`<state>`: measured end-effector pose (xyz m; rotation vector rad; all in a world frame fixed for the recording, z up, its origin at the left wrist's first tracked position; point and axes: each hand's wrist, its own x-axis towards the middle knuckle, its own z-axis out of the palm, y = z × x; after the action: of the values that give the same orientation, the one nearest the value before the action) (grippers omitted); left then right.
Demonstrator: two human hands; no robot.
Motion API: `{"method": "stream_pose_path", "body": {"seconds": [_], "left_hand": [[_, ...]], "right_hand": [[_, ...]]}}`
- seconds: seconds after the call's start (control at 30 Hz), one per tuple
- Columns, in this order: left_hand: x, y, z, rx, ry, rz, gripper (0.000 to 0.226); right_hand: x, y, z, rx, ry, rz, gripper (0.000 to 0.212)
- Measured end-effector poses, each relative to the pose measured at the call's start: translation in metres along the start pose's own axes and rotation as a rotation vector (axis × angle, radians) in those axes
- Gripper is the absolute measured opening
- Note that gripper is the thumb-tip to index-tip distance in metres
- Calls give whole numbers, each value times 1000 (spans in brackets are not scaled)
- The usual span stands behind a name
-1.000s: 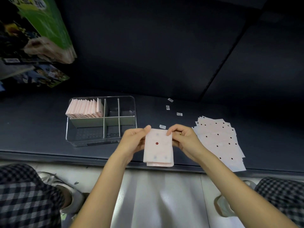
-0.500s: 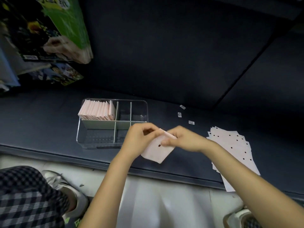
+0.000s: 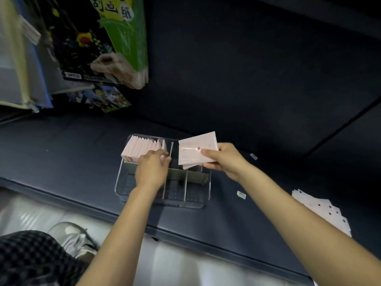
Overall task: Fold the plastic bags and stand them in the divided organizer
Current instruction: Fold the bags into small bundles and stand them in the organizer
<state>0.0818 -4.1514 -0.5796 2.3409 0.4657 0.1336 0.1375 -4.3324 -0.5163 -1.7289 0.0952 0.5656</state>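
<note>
A clear divided organizer (image 3: 203,200) sits on the dark bench. Its far left compartment holds a row of several folded pink bags (image 3: 142,148) standing upright. My right hand (image 3: 224,159) grips a folded pink plastic bag (image 3: 196,150) with a small dark dot, held flat above the organizer's far right part. My left hand (image 3: 152,169) is over the organizer, fingers resting against the right end of the standing row, beside a clear divider; it holds nothing that I can see.
A stack of unfolded pink bags (image 3: 327,211) lies on the bench at the right edge. Small white stickers (image 3: 241,194) are scattered near the organizer. Printed boxes (image 3: 99,44) lean at the upper left. A shoe (image 3: 76,238) and checked trousers are below the bench edge.
Both hands moved from in front of me to the organizer. My left hand let go of the folded bag and went to the standing row; my right hand carried the bag over the organizer.
</note>
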Motion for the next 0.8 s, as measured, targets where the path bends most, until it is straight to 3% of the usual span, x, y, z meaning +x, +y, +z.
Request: {"method": "stream_pose_path", "body": {"seconds": [0.17, 0.37, 0.43, 0.63, 0.7, 0.8], "left_hand": [[11, -24, 13, 265, -32, 47, 32], [8, -36, 21, 156, 84, 16, 32], [6, -37, 23, 118, 107, 11, 31], [4, -37, 27, 124, 110, 49, 31], [2, -36, 29, 169, 82, 61, 30], [-1, -36, 31, 186, 63, 64, 27]], "right_hand": [[39, 2, 37, 63, 44, 70, 24], [71, 11, 61, -91, 123, 65, 21], [78, 12, 67, -230, 147, 42, 18], [80, 8, 97, -958, 220, -85, 15], [79, 9, 109, -1063, 203, -108, 24], [81, 14, 116, -1010, 148, -44, 41]]}}
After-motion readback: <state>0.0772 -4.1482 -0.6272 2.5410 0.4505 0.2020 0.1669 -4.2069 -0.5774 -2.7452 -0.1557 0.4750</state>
